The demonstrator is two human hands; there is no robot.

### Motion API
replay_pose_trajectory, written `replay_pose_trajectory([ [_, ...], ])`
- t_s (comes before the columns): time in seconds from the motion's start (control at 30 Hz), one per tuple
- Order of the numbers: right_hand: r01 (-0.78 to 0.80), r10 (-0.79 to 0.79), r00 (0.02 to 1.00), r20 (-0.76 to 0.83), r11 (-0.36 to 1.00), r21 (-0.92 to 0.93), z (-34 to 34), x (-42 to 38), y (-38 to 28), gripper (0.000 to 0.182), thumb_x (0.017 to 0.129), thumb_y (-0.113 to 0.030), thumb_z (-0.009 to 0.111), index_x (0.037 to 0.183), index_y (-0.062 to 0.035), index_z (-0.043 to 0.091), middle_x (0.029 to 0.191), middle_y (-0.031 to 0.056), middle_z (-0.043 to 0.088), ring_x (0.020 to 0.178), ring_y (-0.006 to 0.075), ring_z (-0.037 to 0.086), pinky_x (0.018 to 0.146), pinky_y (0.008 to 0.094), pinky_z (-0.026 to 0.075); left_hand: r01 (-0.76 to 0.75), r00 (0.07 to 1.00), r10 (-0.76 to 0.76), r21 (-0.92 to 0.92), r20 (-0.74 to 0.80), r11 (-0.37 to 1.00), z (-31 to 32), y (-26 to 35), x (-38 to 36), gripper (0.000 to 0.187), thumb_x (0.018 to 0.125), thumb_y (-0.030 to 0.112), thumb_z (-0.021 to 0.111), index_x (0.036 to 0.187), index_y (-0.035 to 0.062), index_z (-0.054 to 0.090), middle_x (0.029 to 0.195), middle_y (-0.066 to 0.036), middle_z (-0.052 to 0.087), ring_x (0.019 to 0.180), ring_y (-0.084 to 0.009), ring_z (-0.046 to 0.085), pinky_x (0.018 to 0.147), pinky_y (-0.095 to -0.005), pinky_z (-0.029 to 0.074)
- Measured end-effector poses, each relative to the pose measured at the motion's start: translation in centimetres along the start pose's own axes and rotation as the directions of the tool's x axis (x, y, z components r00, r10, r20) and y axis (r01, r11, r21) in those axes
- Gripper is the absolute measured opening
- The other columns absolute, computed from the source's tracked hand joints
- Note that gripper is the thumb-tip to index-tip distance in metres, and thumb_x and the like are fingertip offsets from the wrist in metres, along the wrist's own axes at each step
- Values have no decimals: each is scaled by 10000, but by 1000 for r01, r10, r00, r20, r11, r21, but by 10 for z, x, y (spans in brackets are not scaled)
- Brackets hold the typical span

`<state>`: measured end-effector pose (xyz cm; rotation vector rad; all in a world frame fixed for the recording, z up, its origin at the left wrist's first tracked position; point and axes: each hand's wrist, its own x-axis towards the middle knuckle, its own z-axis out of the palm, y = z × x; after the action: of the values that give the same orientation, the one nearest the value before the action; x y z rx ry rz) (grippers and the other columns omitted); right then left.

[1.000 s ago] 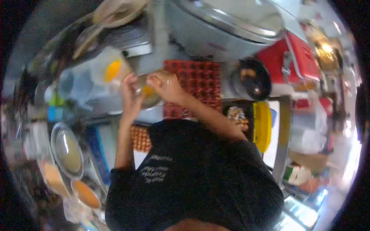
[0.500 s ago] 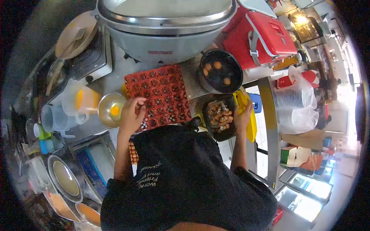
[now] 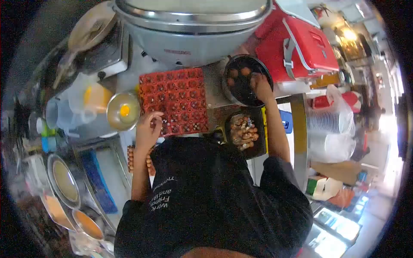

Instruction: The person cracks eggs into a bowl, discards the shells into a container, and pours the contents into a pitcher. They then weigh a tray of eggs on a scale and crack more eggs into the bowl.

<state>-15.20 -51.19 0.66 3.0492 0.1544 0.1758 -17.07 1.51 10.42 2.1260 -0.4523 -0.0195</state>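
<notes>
My left hand (image 3: pixel 149 127) hovers at the near left corner of the red egg tray (image 3: pixel 174 103), its fingers loosely bent and apart, with nothing visible in them. Just left of it a metal bowl (image 3: pixel 112 121) holds a yellow egg yolk (image 3: pixel 124 110). My right hand (image 3: pixel 261 89) reaches down into the dark round pot (image 3: pixel 225 88), where several brown eggs (image 3: pixel 245 71) lie. Its fingers are blurred, and whether they grip an egg is hidden. Below the pot, a black container (image 3: pixel 258 148) holds broken eggshells (image 3: pixel 244 132).
A large grey cooker (image 3: pixel 185 45) stands behind the tray, with a red cooler box (image 3: pixel 303 47) to its right. At left are plastic jugs (image 3: pixel 79 105) and a pan (image 3: pixel 92 30) on a stove. More eggs (image 3: pixel 130 159) sit below my left forearm.
My right hand has moved from the yellow edge beside the shell container up into the pot. My left hand stays near the tray's corner. The view has shifted slightly.
</notes>
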Motion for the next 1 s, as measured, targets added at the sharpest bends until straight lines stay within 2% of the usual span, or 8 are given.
replay_pose_trajectory([
  [0.17, -489, 343, 870, 353, 683, 542, -51, -23, -30, 367, 900, -259, 548, 1185, -28, 538, 1183, 236, 578, 1098, 411, 556, 874, 454, 472, 50, 998, -49, 32, -32, 998, -4, -15, -21, 173, 883, 103, 588, 1036, 32, 623, 908, -144, 662, 784, -256, 662, 653, -331, 507],
  [0.37, 73, 149, 856, -496, 913, 400, -71, -41, -132, 441, 852, -88, 614, 1269, -54, 476, 1208, 206, 531, 1088, 371, 546, 847, 397, 483, 119, 992, -120, -30, -47, 993, -11, -19, -26, 172, 884, 113, 586, 1038, 48, 626, 920, -149, 659, 783, -268, 656, 670, -343, 502],
  [0.47, -122, 318, 948, -19, 417, 901, -35, -59, -170, 448, 883, -65, 520, 1321, -43, 433, 1290, 220, 476, 1085, 400, 539, 863, 430, 484, -1, 997, 2, 22, -83, 1000, -9, -35, -25, 169, 886, 114, 584, 1037, 53, 629, 916, -151, 655, 773, -262, 652, 655, -331, 503],
  [0.53, 166, -83, 959, -271, 939, 301, 19, -71, -176, 527, 924, -142, 530, 1419, -83, 357, 1389, 234, 408, 1047, 406, 569, 771, 425, 532, 75, 996, -76, -23, -39, 997, -12, -37, -25, 167, 888, 115, 583, 1036, 52, 628, 911, -145, 655, 770, -252, 656, 658, -332, 506],
  [0.63, -6, -27, 993, 117, 962, 272, 70, -80, -192, 514, 929, -155, 504, 1417, -88, 356, 1383, 236, 408, 988, 386, 601, 728, 451, 540, 101, 995, -100, -60, 7, 993, -23, -38, -23, 171, 885, 109, 583, 1042, 59, 628, 885, -112, 663, 757, -229, 671, 671, -321, 522],
  [0.73, 70, 12, 980, -197, 913, 401, 67, -60, -207, 459, 989, -186, 423, 1419, -66, 317, 1309, 186, 459, 951, 286, 622, 761, 404, 525, 130, 990, -124, -109, 63, 985, -36, -49, -25, 228, 859, 82, 591, 1085, 76, 622, 873, -88, 667, 776, -206, 678, 701, -298, 534],
  [0.9, -179, -121, 980, 161, -162, 970, -88, 24, -323, 395, 1018, -269, 411, 1343, -46, 433, 1300, 102, 503, 1149, 205, 518, 966, 374, 429, -37, 982, 35, 3, 185, 999, -52, -46, -4, 400, 849, 200, 637, 1224, 95, 546, 857, -108, 656, 759, -265, 643, 701, -385, 500],
  [1.0, -100, -209, 967, 142, 201, 975, -94, 81, -405, 482, 1001, -448, 398, 1195, -39, 565, 1062, 128, 627, 978, 242, 606, 858, 384, 489, -196, 973, 164, 211, 161, 958, -63, -59, 8, 472, 811, 268, 645, 1225, 72, 530, 859, -140, 657, 753, -322, 637, 685, -442, 498],
])
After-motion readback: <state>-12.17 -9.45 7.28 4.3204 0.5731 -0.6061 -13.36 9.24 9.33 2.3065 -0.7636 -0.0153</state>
